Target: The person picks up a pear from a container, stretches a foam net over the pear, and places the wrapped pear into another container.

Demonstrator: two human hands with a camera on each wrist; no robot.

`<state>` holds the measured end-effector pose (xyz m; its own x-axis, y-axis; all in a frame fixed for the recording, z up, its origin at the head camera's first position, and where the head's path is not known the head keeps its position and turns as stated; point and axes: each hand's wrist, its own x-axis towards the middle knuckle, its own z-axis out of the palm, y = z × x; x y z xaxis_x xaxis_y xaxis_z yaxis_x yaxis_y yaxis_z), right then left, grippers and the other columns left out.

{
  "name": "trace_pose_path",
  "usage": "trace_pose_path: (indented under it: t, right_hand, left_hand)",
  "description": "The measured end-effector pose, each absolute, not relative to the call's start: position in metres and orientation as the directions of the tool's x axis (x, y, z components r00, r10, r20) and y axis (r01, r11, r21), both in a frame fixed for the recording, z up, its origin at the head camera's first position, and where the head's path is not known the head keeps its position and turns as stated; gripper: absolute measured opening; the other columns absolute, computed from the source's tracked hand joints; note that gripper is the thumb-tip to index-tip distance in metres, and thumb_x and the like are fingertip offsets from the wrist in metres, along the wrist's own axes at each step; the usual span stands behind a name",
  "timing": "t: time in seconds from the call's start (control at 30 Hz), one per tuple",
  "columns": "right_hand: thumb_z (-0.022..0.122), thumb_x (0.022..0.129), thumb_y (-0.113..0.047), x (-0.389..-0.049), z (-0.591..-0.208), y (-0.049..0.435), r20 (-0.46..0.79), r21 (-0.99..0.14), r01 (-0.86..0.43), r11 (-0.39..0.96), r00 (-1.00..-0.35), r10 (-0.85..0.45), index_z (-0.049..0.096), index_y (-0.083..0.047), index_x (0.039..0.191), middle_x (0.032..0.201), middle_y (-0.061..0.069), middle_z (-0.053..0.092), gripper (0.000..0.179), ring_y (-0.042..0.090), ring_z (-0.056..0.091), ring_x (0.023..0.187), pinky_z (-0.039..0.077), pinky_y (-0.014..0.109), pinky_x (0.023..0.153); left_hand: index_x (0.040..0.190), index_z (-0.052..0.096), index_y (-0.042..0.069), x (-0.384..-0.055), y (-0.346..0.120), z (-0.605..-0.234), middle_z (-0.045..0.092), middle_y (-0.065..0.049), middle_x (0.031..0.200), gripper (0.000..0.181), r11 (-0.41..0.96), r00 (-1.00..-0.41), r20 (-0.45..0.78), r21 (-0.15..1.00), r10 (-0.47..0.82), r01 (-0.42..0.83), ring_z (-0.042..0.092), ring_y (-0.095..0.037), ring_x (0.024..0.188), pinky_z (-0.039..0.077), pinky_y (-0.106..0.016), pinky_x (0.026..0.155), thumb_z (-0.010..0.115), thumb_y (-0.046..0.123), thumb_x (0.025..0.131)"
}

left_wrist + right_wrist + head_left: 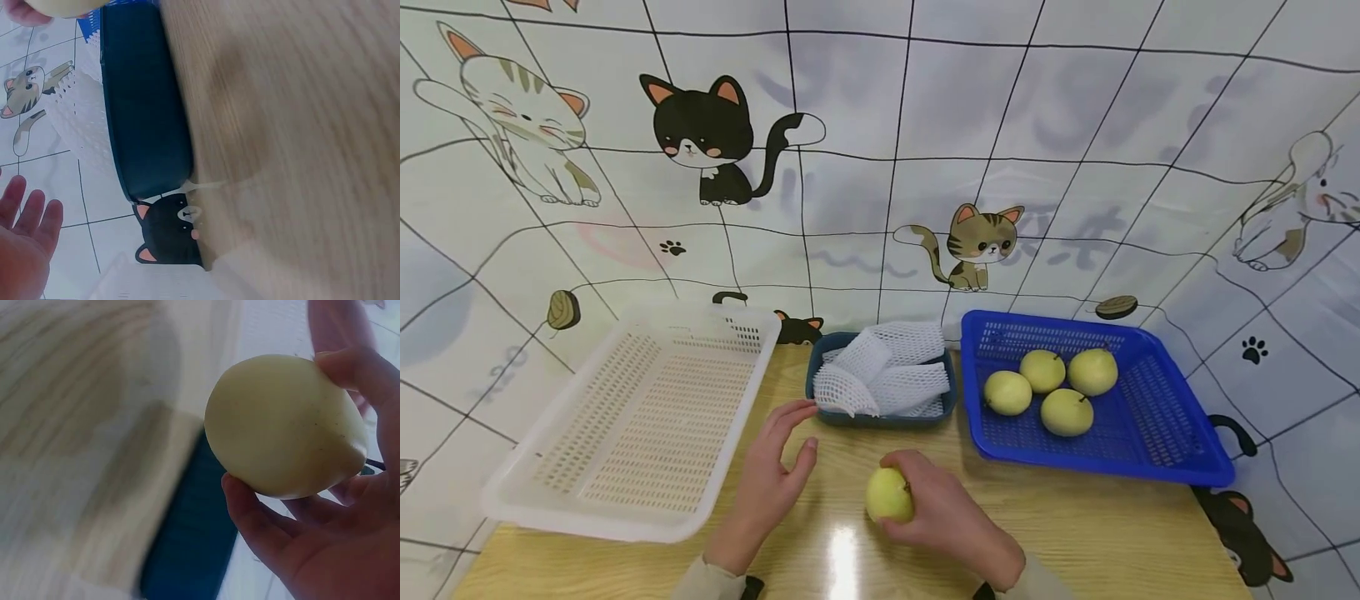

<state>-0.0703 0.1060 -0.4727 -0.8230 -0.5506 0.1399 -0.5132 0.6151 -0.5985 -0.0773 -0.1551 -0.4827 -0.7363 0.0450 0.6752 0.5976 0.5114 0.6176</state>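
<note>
I see nets (883, 367) in the counter's (1090, 533) back-edge bin (880, 422), 4 pears (1047, 377) in a basket (1112, 470); right hand (936, 500) grips 1 pear (887, 495), left hand (771, 473) wide.

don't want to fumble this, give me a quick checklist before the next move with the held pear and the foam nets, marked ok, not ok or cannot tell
1. Grip on the held pear: ok, the right hand has its fingers and thumb around it.
2. Left hand free: ok, it holds nothing.
3. Foam nets within reach: ok, likely; they lie in the teal tray just beyond the left hand.
4. Net on the held pear: not ok, the pear is bare.
5. Left fingertips touching a net: cannot tell.
6. Four other pears inside the blue basket: ok.
</note>
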Motion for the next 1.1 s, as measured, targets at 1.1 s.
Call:
trace_pose_path:
  t: [1.1]
  right_hand:
    - [0.079, 0.084, -0.061, -0.064, -0.479, 0.12, 0.029, -0.633, -0.412, 0.656, -0.859, -0.512, 0.053, -0.014, 0.149, 0.151, 0.002, 0.054, 0.085, 0.027, 0.052, 0.137, 0.047, 0.055, 0.106]
  left_hand:
    - [0.135, 0.063, 0.006, -0.097, -0.133, -0.481, 0.057, -0.011, 0.142, 0.047, 0.607, -0.909, 0.416, 0.717, 0.02, 0.342, 0.055, -0.032, 0.131, 0.049, -0.052, 0.104, 0.078, 0.022, 0.093]
